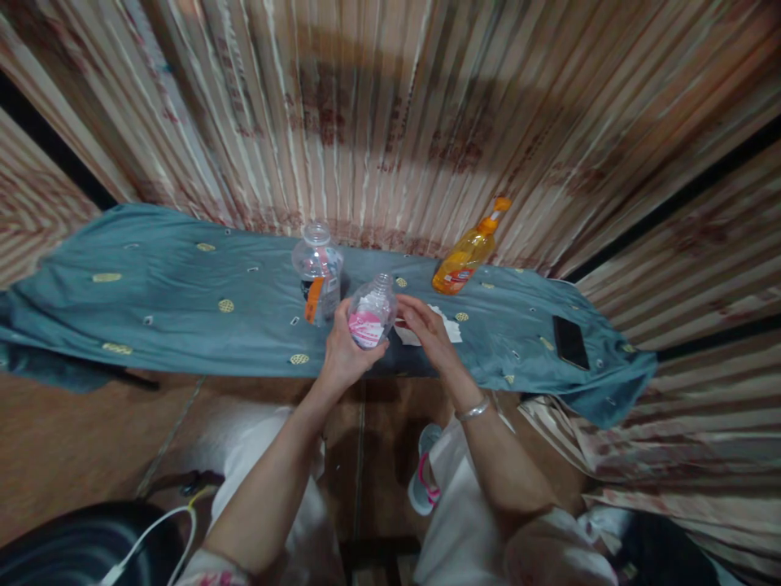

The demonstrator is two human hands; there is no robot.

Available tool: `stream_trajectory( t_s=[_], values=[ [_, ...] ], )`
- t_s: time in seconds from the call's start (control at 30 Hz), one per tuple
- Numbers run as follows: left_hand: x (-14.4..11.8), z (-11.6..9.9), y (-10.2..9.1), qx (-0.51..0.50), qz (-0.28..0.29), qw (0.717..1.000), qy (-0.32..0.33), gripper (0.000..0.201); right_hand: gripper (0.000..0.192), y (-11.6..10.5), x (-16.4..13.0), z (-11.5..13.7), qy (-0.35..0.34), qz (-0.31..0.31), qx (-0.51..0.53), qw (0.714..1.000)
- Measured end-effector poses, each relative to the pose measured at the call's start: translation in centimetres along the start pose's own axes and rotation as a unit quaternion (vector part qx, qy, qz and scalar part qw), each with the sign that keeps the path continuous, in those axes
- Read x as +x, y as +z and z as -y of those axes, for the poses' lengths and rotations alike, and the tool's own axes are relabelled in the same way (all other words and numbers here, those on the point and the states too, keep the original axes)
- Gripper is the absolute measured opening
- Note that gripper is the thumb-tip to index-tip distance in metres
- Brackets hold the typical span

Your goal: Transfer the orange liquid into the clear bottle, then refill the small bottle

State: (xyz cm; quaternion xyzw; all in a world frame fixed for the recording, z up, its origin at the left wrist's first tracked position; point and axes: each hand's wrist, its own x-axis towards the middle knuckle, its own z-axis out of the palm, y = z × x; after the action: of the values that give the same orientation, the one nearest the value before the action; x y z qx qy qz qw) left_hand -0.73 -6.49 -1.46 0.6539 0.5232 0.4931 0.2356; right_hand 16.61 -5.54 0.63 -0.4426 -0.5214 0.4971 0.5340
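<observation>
My left hand (347, 356) is wrapped round a clear plastic bottle (381, 298), holding it tilted above the near part of the table. The bottle has no cap, and its pink and white label (367, 325) looks ragged. Close by the bottle's right side is my right hand (425, 325), its fingers stretched toward it; whether they touch it is unclear. White paper pieces (452, 327) lie under and beside my right hand. Just behind my left hand stands a wider, uncapped clear bottle (318, 273) with an orange and black label.
An orange pump bottle (462, 264) stands at the back right of the cloth-covered table (176, 313). Toward the right end lies a black phone (570, 342). A striped curtain (366, 122) hangs right behind the table. A white cable (155, 525) crosses a black seat at lower left.
</observation>
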Motion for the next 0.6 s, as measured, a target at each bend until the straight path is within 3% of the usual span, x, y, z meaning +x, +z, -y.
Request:
stream_trajectory(
  t_s=[0.27,0.6],
  values=[
    [-0.5,0.2,-0.3,0.009,-0.011,1.000,-0.006,0.085,0.056,1.2,2.6,-2.6,0.020,-0.042,0.002,0.999],
    [-0.8,1.9,-3.3,0.039,-0.056,0.997,-0.044,0.083,0.053,4.6,4.9,-5.6,0.044,-0.027,0.017,0.999]
  ],
)
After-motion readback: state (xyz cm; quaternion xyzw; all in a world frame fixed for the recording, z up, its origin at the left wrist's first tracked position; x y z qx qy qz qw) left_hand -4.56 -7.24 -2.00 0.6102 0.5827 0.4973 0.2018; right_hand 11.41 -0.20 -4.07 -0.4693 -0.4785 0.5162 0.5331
